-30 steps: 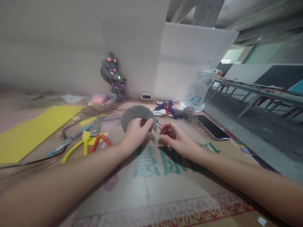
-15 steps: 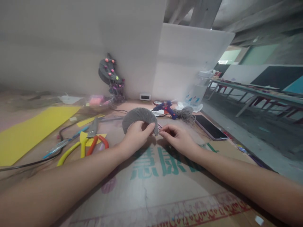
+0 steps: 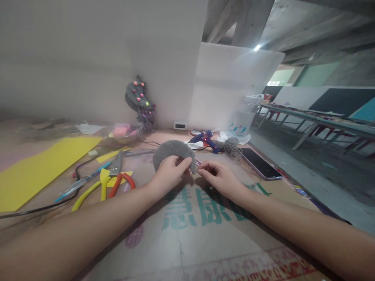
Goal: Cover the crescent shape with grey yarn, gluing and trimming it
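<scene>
My left hand [image 3: 170,173] grips a grey arch-shaped piece wrapped in grey yarn [image 3: 172,151], thumb and fingers closed on its lower right end. My right hand [image 3: 218,177] is beside it, its fingertips pinched together right at that end of the arch; what they pinch is too small to make out. Both hands hover over a printed cardboard sheet [image 3: 199,234] that covers the table.
A blue hot glue gun [image 3: 205,137], a ball of grey yarn [image 3: 232,146] and a phone [image 3: 260,163] lie beyond my hands. To the left are yellow-handled pliers [image 3: 96,183], red-handled scissors [image 3: 120,175], a black cable [image 3: 43,199] and yellow sheets [image 3: 38,166]. A white partition stands behind.
My right hand moved left from resting apart to pinch at the arch's right end. The camera tilted slightly; the left hand kept its grip.
</scene>
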A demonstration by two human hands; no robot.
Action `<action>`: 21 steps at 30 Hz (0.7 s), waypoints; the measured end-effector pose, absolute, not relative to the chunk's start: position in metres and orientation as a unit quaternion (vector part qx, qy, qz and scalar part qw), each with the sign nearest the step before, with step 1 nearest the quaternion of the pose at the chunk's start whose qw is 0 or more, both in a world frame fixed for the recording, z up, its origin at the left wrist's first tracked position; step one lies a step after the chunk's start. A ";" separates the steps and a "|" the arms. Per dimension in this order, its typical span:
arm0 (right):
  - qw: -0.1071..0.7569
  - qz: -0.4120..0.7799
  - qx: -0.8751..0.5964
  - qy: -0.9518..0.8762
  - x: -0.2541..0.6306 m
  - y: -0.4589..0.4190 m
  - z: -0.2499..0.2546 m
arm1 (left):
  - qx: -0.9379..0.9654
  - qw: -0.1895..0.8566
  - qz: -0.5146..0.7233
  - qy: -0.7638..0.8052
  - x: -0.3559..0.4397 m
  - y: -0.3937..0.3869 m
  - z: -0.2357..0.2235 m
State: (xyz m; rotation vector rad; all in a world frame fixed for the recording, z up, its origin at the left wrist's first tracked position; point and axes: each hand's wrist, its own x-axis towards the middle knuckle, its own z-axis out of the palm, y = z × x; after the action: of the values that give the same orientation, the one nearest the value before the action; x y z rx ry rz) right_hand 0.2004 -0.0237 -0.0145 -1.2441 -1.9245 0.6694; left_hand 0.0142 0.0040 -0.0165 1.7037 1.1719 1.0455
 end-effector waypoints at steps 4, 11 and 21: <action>0.370 0.263 -0.481 -0.750 0.200 -0.023 -0.015 | 0.665 0.413 0.417 0.462 0.015 0.004 -0.017; 0.363 0.238 -0.469 -0.769 0.201 -0.020 -0.017 | 0.639 0.461 0.415 0.455 0.017 0.001 -0.015; 0.428 0.170 -0.414 -0.785 0.206 -0.019 -0.016 | 0.637 0.457 0.437 0.441 0.016 0.001 -0.017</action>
State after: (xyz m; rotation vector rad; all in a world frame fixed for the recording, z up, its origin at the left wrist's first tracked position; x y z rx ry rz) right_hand 0.2063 -0.0190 -0.0160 -1.0336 -1.9605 0.4234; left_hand 0.0163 0.0012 -0.0168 1.5709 1.0864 1.0763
